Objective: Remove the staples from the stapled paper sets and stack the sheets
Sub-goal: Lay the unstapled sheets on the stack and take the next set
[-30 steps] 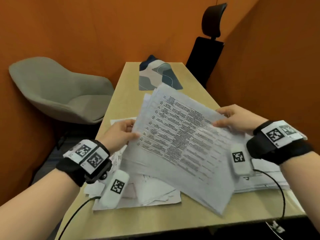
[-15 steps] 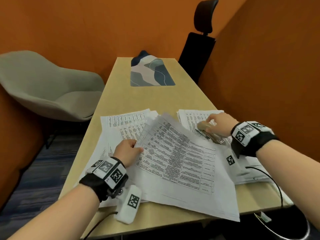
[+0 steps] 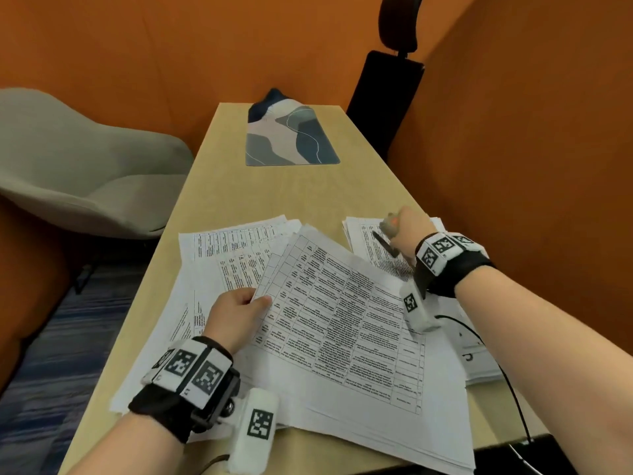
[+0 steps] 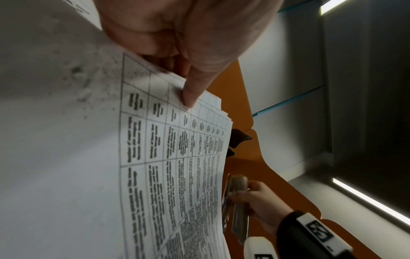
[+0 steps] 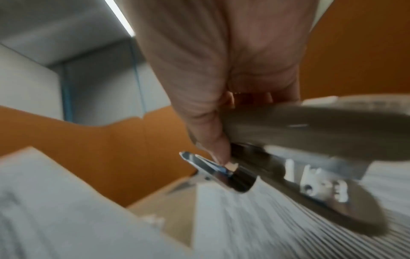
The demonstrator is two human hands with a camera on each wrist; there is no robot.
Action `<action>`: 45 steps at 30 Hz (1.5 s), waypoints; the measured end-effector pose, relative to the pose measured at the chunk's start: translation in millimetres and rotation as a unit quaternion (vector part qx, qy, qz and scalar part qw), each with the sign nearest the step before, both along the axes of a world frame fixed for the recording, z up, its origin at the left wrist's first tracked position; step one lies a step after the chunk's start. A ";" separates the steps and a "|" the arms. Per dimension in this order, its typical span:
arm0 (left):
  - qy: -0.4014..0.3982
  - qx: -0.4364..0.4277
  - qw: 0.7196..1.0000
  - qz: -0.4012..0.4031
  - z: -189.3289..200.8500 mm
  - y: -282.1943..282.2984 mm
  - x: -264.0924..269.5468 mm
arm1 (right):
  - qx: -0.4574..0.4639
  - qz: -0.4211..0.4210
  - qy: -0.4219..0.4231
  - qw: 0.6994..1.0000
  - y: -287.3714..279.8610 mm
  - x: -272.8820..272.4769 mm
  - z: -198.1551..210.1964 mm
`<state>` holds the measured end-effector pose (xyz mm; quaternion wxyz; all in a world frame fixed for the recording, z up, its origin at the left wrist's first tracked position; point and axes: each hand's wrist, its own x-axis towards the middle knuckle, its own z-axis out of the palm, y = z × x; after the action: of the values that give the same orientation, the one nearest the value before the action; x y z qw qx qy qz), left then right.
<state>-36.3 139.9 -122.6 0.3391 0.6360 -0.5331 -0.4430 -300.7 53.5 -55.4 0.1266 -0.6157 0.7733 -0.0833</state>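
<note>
A thick set of printed table sheets (image 3: 346, 323) lies slanted across the near part of the table. My left hand (image 3: 239, 310) pinches its left corner, thumb on top (image 4: 190, 94), fingers under the pages. My right hand (image 3: 406, 231) grips a grey stapler (image 3: 388, 234) over another paper pile (image 3: 370, 248) at the right. In the right wrist view the stapler (image 5: 299, 140) is blurred, its metal tip (image 5: 199, 161) pointing left above the sheets. The left wrist view shows the stapler (image 4: 238, 201) in the right hand beyond the set's edge.
More loose sheets (image 3: 236, 248) spread under and left of the set. A patterned mat (image 3: 291, 138) lies at the table's far end. A grey chair (image 3: 78, 166) stands left, a black chair (image 3: 387, 87) at the far right. An orange wall runs close on the right.
The paper set came down from mid-air onto the table. My right hand let go of it, went to the right pile and now holds the stapler, lifted slightly.
</note>
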 end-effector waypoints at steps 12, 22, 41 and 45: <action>0.146 0.018 0.989 0.028 14.4 11.9 -9.0 | 0.014 0.254 0.013 0.967 88.8 105.7 -17.9; 0.240 0.012 0.969 0.047 15.7 31.4 -8.9 | -0.024 0.236 -0.062 0.970 106.4 115.0 -24.4; 0.291 0.036 0.953 0.080 17.0 47.9 -15.6 | -0.129 0.283 -0.012 0.950 119.0 113.1 -20.9; 0.308 0.061 0.944 0.103 20.2 50.6 -16.3 | -0.186 0.311 0.053 0.930 125.1 114.3 -25.6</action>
<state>-52.5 190.5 -102.4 0.4910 0.5397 -0.3058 -0.6117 -186.3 178.5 -81.0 -0.0120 -0.8413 0.5192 -0.1497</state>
